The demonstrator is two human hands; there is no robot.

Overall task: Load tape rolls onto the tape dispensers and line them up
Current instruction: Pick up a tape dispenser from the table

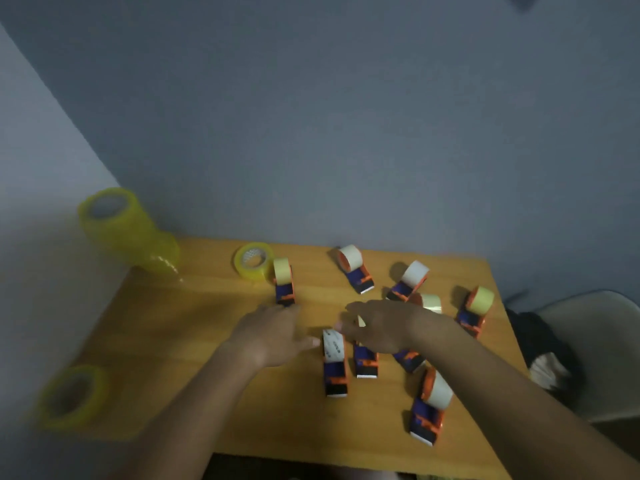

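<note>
From the head view, both hands reach out over the wooden table point(214, 393). The left hand point(273, 336) lies flat with its fingers straight, holding nothing; its fingertips are at the base of the far dispenser point(284, 284), though blur hides whether they touch it. The right hand point(379, 325) hovers over the middle of the cluster, fingers loosely spread; it covers part of a dispenser beneath its palm point(365, 362), and I cannot tell whether it grips anything.

Between the two hands lies a loaded dispenser point(335, 363). Beyond the right hand sit two more point(356, 271) point(408, 280); to its right, another point(476, 310); nearer the person than its wrist, one more point(431, 407). They point every which way — no line yet.

Spare yellow tape rolls are well apart on the left hand's side: a tall stack point(128, 230), one roll point(252, 261) touching the far dispenser, and one at the near corner point(71, 396).

The risk, as I judge it, is crowding — a forearm sweeping across could knock the upright rolls over or push the nearest dispenser off the front edge. The corner roll also sits close enough to the edge to roll away if nudged.
</note>
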